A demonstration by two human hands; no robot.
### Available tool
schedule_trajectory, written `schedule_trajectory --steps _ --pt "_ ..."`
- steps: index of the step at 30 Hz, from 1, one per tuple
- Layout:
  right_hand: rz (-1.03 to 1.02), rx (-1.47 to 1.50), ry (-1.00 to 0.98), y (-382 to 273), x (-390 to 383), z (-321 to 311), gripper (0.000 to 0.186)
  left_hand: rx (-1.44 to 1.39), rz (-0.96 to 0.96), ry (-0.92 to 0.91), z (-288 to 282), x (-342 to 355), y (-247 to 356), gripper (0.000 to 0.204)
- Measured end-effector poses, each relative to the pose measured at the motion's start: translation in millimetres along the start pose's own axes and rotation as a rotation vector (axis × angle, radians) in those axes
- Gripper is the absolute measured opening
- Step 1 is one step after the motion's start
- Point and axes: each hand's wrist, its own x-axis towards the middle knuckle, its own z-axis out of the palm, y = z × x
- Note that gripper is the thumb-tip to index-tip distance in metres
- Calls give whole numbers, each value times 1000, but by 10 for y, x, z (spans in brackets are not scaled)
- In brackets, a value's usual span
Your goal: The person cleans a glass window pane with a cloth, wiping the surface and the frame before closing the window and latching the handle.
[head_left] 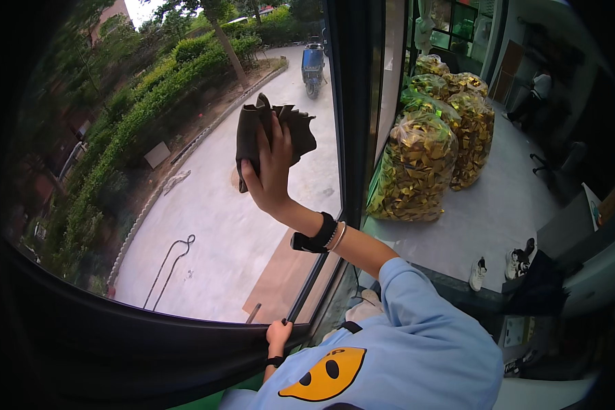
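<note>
My right hand [272, 167] is raised, spread over a dark, crumpled cloth [251, 130] that it presses flat against the window glass [219, 225]. A black band and a thin bracelet circle that wrist. Lower down, my left hand [278, 333] is closed around the dark window frame [301, 301] near its bottom corner. Part of the left forearm is hidden behind my light blue shirt [417, 348].
Right of the frame, large clear bags [417, 164] of gold pieces stand on the grey floor. Shoes [479, 273] lie nearer. A person [536, 89] is at the far right. Beyond the glass are a scooter [313, 68], hedges [157, 82] and a bent metal rod [171, 266].
</note>
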Motion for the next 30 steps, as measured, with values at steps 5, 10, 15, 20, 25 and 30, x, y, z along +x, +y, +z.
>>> schedule_trajectory --steps 5,10,15,20,25,30 --pt "-153 41 -48 -315 -127 -1 67 -3 -44 -23 27 -3 -11 41" --pt "-157 80 30 -182 30 86 67 17 -85 -4 10 60 11 43" --pt "-74 89 89 37 297 96 66 0 -100 11 38 17 31 43" --pt "-75 68 138 389 658 87 68 -2 -107 43 54 -15 54 38" --pt "-71 14 196 855 994 78 62 -31 -93 63 41 -11 68 37" --pt "50 12 294 1346 1283 72 61 -10 -122 61 51 5 72 34"
